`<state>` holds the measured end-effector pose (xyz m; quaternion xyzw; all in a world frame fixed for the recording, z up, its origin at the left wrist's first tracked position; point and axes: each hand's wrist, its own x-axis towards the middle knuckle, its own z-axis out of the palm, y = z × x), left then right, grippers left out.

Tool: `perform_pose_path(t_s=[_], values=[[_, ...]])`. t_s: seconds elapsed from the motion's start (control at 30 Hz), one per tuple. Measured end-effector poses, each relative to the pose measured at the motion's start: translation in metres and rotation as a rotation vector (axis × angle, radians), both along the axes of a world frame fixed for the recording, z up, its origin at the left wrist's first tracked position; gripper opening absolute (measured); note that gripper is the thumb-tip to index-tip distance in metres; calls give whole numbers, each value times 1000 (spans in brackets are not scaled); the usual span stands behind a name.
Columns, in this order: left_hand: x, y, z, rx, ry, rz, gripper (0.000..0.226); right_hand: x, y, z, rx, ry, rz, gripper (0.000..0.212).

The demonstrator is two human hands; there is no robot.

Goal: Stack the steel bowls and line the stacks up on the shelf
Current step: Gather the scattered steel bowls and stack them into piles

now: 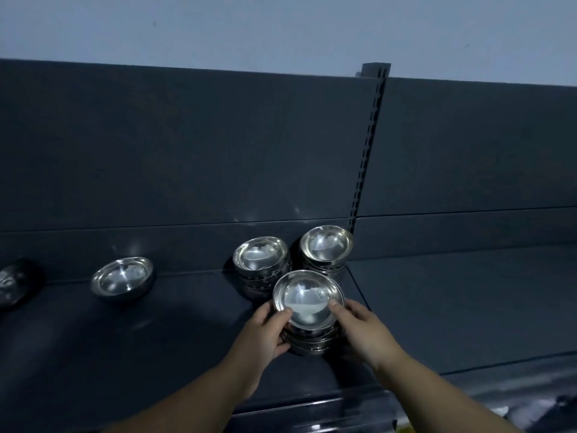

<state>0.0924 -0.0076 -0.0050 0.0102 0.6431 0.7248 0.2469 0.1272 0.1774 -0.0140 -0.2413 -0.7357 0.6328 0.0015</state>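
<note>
A front stack [308,303] of steel bowls is seen just below the centre of the frame, standing on the dark shelf [156,339]; it is gripped from both sides, the left hand [268,332] being curled round its left flank with the thumb laid on the top bowl's rim, the right hand [365,332] being closed likewise on its right flank. Just behind it two more stacks are set side by side: the left rear stack [260,260] and the right rear stack [326,248] (each topped by an upward-facing bowl); whether the three touch cannot be told. A single bowl [123,279] is placed well apart at the left; a blurred dark object [15,285] is cut by the left edge. The back panel [187,151] and a slotted upright [368,145] are seen above.
</note>
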Motion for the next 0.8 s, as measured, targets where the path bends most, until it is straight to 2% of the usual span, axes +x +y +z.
perform_pose_path(t_s=[0.13,0.27,0.4,0.47,0.63,0.8], values=[[-5,28,-1,32,-51,67,32,-1,22,2,18,54,14,83],[-11,36,-7,-12,-12,55,40,3,23,5,17,69,45,65],[-11,26,-12,-68,5,80,53,20,15,4,19,50,49,83],[-7,14,-15,-172,63,90,55,28,9,-2,133,-30,44,85],[5,-45,-18,-586,305,28,61,30,-29,-13,463,-210,155,41],[18,-157,-18,-879,470,4,64,16,-126,-11,589,-185,298,56]])
